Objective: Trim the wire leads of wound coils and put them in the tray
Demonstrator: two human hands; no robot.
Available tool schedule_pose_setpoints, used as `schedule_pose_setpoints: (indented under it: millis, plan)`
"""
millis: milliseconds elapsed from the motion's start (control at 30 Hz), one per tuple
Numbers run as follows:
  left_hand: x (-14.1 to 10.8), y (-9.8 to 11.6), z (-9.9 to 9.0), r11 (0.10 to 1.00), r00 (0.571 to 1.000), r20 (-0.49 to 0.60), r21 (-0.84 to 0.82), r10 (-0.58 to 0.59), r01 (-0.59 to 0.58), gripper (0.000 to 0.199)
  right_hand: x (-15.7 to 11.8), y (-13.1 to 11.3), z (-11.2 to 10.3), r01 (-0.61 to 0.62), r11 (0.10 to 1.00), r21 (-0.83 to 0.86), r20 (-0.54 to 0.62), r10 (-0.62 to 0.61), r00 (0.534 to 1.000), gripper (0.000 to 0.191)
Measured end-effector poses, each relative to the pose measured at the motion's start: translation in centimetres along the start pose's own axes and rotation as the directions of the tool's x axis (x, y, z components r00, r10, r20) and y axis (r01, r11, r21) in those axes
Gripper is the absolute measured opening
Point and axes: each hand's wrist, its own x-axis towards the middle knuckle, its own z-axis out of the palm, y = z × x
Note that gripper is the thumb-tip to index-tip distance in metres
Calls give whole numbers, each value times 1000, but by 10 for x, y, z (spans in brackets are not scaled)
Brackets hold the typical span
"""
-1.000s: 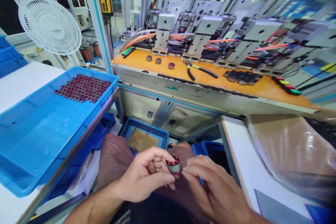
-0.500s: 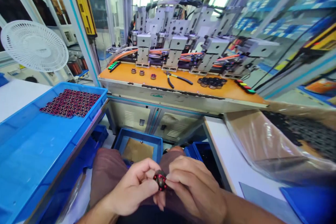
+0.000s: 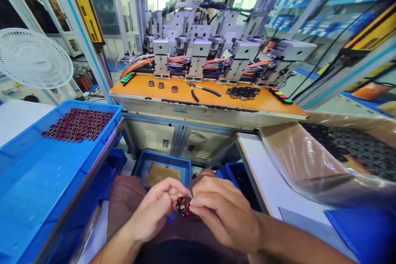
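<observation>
A small ring-shaped motor stator (image 3: 183,206) with red coil windings and a dark core is held above my lap, its open face turned towards me. My right hand (image 3: 224,210) pinches its right edge between thumb and fingertips. On the other side, my left hand (image 3: 157,208) curves its fingers around the stator's left and upper edge; part of its fingertips is hidden behind the piece.
A blue tray (image 3: 24,181) at left holds many red-wound stators (image 3: 80,124). Pliers (image 3: 204,89), several stators and black parts (image 3: 243,92) lie on the orange bench (image 3: 142,89) before a machine (image 3: 198,55). A plastic-lined box (image 3: 278,152) of black parts stands right.
The stator has turned in my fingers, so its ring opening now shows more plainly. My left thumb has drawn back from its front. The view has shifted slightly.
</observation>
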Motion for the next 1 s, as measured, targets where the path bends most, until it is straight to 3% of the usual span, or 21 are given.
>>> schedule_pose_setpoints:
  millis: [100, 200, 333, 433, 500, 600, 667, 733, 867, 1000]
  plan:
    - [-1, -6, -1, 998, 996, 69, -18, -64, 65, 31, -2, 0, -2, -1, 1000, -29, 39, 2, 999, 12]
    - [-5, -7, -1, 998, 1000, -5, 50, 30, -29, 16, -3, -2, -4, -39, 995, -92, 66, 45, 997, 10]
    - [-7, -1, -1, 981, 979, -105, 99, 177, -167, 22, -1, -5, -3, -156, 980, -124, 48, 163, 985, 10]
    - [-5, 2, -5, 968, 961, -121, 17, 249, -249, 20, 4, -5, -1, -200, 976, -83, 30, 203, 979, 9]
    - [-3, 3, -8, 975, 969, -132, -47, 209, -216, 23, 7, -3, 0, -150, 988, -28, 29, 151, 988, 8]
    - [2, 3, -10, 999, 995, -93, -46, 17, -21, 38, 11, 2, 2, -69, 996, 49, 23, 68, 997, 10]
    - [4, 2, -10, 994, 994, -25, -17, -105, 104, 42, 11, 6, 3, -67, 996, 54, 25, 65, 998, 13]
    - [4, 2, -11, 991, 992, -7, 33, -128, 128, 37, 11, 8, 3, -81, 996, 50, 26, 79, 996, 14]
    - [-1, 2, -12, 974, 997, -81, 227, 6, 12, 17, 9, 9, 4, -130, 988, 85, -16, 131, 991, 10]
    - [-3, 0, -11, 909, 962, -160, 390, 220, -143, 16, 8, 9, 6, -211, 973, 95, -68, 218, 974, 12]
